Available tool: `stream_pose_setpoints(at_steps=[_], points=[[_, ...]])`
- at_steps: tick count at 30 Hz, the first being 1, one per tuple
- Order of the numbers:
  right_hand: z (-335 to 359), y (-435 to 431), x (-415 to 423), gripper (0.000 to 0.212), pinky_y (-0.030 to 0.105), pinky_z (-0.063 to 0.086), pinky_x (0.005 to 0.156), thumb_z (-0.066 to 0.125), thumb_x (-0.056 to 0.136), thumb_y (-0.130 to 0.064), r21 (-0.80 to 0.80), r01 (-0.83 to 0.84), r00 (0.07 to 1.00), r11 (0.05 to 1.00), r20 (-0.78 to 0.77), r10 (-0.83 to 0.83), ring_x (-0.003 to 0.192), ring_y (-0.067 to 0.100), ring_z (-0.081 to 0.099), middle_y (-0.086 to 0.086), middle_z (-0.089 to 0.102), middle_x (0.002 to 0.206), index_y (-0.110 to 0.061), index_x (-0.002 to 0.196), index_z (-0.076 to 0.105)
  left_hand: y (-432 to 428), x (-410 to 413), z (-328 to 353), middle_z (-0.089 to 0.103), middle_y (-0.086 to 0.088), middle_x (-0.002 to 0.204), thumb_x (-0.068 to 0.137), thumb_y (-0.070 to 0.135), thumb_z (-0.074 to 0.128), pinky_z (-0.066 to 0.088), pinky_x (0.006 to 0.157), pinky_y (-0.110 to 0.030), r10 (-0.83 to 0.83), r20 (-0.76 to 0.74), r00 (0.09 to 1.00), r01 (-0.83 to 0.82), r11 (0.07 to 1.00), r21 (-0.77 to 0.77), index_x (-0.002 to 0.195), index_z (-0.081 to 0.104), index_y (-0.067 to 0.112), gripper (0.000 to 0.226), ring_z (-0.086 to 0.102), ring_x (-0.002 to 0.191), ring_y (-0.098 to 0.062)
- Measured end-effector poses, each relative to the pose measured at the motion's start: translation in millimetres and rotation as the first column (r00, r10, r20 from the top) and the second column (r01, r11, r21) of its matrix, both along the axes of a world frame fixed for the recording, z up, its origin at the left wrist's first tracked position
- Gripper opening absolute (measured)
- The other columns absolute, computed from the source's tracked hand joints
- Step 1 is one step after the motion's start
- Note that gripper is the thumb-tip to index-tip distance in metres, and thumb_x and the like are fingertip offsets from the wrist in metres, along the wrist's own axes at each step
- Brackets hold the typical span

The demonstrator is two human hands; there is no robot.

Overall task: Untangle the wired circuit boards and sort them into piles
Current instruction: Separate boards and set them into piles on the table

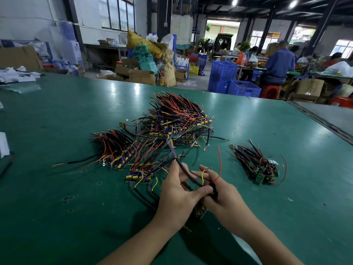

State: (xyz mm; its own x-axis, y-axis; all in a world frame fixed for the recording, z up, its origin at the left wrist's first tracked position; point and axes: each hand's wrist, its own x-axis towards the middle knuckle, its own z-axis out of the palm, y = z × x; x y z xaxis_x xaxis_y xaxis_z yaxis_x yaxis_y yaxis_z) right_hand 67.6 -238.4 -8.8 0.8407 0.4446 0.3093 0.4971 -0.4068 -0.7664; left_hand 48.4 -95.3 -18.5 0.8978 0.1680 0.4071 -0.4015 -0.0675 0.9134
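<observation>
The wired circuit board (201,212) in work was held just above the near middle of the tabletop (57,207), between both hands, and only a small corner of it showed under them. The left hand (177,197) was curled around it, the thumb pressed across its wires. The right hand (225,201) had its fingers (207,170) closed on the same bundle of wires from the other side.

A thick black cable (182,167) ran from the hands toward the big tangle (179,119) farther on the tabletop; I could not tell if it was caught there. A thin red wire (220,163) stood up free beside the right hand.

To do this step well, I think one hand should keep the board steady while the other draws the cable slowly along its own line, without a jerk, so no other board is dragged out.

Three smaller piles lay around: the left pile (114,148), the middle pile (145,169) just beside the left hand, and the right pile (257,165) well apart. The freed board should probably go to the pile of matching boards.
</observation>
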Motion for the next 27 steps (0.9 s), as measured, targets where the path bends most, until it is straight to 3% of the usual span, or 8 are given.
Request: stream_pose_setpoints(at_steps=[3,6,9,11,15,17,23,27], points=[[5,6,-3,0.060,0.005,0.040,0.084,0.051,0.081,-0.002,-0.003,-0.054,0.997,0.999,0.057,0.054,0.102,-0.016,0.056,-0.033,0.063,0.113,-0.045,0.122,0.055,-1,2,-1,0.073,-0.004,0.087,0.061,0.001,0.083,0.049,0.080,-0.017,-0.017,0.050,0.999,0.022,0.996,-0.091,0.092,0.041,0.028,0.059,0.070,0.086,-0.013],[10,7,-3,0.065,0.012,0.044,0.090,0.044,0.077,-0.001,-0.045,-0.153,0.983,0.987,0.098,0.157,0.110,-0.010,0.057,-0.030,0.063,0.119,-0.038,0.129,0.058,-3,2,0,0.069,-0.004,0.075,0.055,0.000,0.084,0.050,0.076,-0.016,-0.029,0.084,0.996,0.041,0.989,-0.141,0.113,0.043,0.027,0.077,0.068,0.074,-0.013],[6,4,-1,0.043,0.011,0.045,0.076,0.044,0.080,-0.008,-0.113,-0.165,0.975,0.980,0.134,0.180,0.086,-0.014,0.057,-0.034,0.064,0.097,-0.040,0.105,0.058,-3,4,2,0.068,-0.007,0.065,0.050,0.003,0.087,0.052,0.074,-0.022,-0.090,0.066,0.994,0.100,0.979,-0.176,0.121,0.048,0.026,0.084,0.069,0.068,-0.018],[1,1,0,0.022,0.021,0.047,0.067,0.043,0.084,-0.013,-0.143,-0.150,0.980,0.978,0.112,0.166,0.071,-0.002,0.054,-0.022,0.061,0.080,-0.029,0.086,0.057,-1,6,2,0.067,-0.006,0.062,0.049,0.006,0.088,0.051,0.071,-0.024,-0.138,0.045,0.989,0.144,0.973,-0.180,0.117,0.052,0.026,0.079,0.068,0.065,-0.017],[2,0,-2,0.029,0.017,0.031,0.056,0.035,0.089,-0.036,-0.194,-0.091,0.984,0.977,0.131,0.118,0.060,0.001,0.044,-0.027,0.052,0.068,-0.046,0.063,0.043,2,6,2,0.071,-0.008,0.070,0.058,0.022,0.088,0.052,0.070,-0.024,-0.195,0.029,0.980,0.197,0.968,-0.156,0.112,0.053,0.022,0.064,0.067,0.068,-0.018],[5,0,-2,0.029,0.019,0.030,0.057,0.033,0.087,-0.041,-0.194,-0.086,0.985,0.977,0.130,0.113,0.059,0.002,0.043,-0.019,0.050,0.062,-0.039,0.058,0.039,4,6,3,0.071,-0.006,0.069,0.058,0.020,0.087,0.051,0.065,-0.022,-0.213,0.014,0.977,0.212,0.960,-0.184,0.107,0.053,0.018,0.061,0.066,0.064,-0.015],[14,-3,-2,0.028,0.032,0.039,0.064,0.043,0.077,-0.022,-0.243,-0.048,0.994,0.969,0.085,0.071,0.061,0.006,0.045,-0.003,0.053,0.064,-0.035,0.052,0.046,4,6,5,0.067,-0.003,0.067,0.057,0.010,0.087,0.051,0.060,-0.025,-0.333,-0.052,0.942,0.279,0.858,-0.431,0.110,0.047,0.012,0.067,0.061,0.058,-0.014],[13,-5,-4,0.024,0.024,0.037,0.059,0.044,0.072,-0.014,0.017,-0.077,0.988,0.997,-0.131,0.078,0.057,0.008,0.044,-0.002,0.049,0.056,-0.020,0.050,0.052,14,7,7,0.069,-0.003,0.096,0.047,0.036,0.095,0.050,0.078,-0.024,-0.440,-0.045,0.897,0.389,0.833,-0.394,0.129,0.045,0.014,0.098,0.062,0.087,-0.014]])
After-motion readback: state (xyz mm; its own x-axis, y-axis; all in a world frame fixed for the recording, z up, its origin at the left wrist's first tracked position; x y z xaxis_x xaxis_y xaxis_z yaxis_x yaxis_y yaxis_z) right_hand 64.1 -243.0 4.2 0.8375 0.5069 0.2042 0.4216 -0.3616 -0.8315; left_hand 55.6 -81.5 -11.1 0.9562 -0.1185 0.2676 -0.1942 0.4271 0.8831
